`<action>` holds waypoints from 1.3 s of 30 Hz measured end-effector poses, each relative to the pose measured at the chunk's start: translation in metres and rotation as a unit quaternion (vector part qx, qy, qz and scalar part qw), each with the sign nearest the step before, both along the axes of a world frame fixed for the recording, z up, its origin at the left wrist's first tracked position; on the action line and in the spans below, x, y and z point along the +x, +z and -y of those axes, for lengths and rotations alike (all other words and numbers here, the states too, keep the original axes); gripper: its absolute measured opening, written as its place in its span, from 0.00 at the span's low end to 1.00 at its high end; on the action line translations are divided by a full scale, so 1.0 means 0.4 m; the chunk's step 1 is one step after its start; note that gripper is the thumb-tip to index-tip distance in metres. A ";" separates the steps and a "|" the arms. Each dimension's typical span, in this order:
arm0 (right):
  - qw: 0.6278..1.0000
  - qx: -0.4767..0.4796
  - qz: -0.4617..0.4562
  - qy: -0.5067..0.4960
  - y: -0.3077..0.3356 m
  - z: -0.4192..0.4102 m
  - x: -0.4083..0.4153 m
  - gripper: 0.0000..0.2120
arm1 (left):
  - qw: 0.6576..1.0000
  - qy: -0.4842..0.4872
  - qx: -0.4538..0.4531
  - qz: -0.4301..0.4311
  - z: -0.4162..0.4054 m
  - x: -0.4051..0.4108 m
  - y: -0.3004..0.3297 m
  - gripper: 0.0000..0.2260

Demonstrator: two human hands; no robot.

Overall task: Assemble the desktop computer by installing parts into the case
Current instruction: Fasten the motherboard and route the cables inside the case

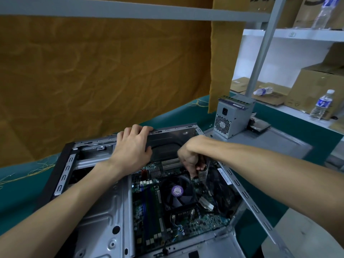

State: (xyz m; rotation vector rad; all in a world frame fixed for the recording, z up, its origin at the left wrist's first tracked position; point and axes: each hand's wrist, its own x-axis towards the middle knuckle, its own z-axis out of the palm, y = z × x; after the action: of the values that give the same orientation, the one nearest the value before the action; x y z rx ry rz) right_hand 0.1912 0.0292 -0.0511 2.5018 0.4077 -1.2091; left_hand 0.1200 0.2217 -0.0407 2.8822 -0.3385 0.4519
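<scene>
An open grey computer case [104, 216] lies on its side in front of me, with the green motherboard [149, 202] inside. A black CPU fan [176, 191] with a purple label sits at the board's middle. My left hand [132, 146] grips the case's far top edge, fingers curled over the rim. Inside the case, just behind the fan, my right hand [191, 157] reaches down with fingers curled round a small dark part held against the board. What that part is stays hidden by the fingers.
A grey power supply [229, 118] with a memory stick on top stands on the green table at the back right, beside a drive [258, 125]. Water bottles [321, 105] and cardboard boxes [316, 90] fill the white shelf at right. An orange cloth hangs behind.
</scene>
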 end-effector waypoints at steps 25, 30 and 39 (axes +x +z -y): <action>0.999 0.026 0.009 0.018 0.003 0.001 -0.014 0.12 | 1.000 0.000 0.027 0.006 0.003 -0.007 -0.004 0.26; 1.000 0.021 0.017 0.014 0.008 -0.001 -0.015 0.15 | 1.000 0.001 0.024 0.003 0.002 -0.003 -0.002 0.26; 0.999 0.008 0.024 0.022 0.004 -0.011 -0.023 0.18 | 0.999 0.007 0.044 0.003 0.005 -0.004 -0.004 0.27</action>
State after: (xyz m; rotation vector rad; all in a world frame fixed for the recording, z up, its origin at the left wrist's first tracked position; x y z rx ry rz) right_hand 0.1819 0.0336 -0.0496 2.5161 0.4601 -1.1308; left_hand 0.1183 0.2198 -0.0425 2.9699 -0.3477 0.4592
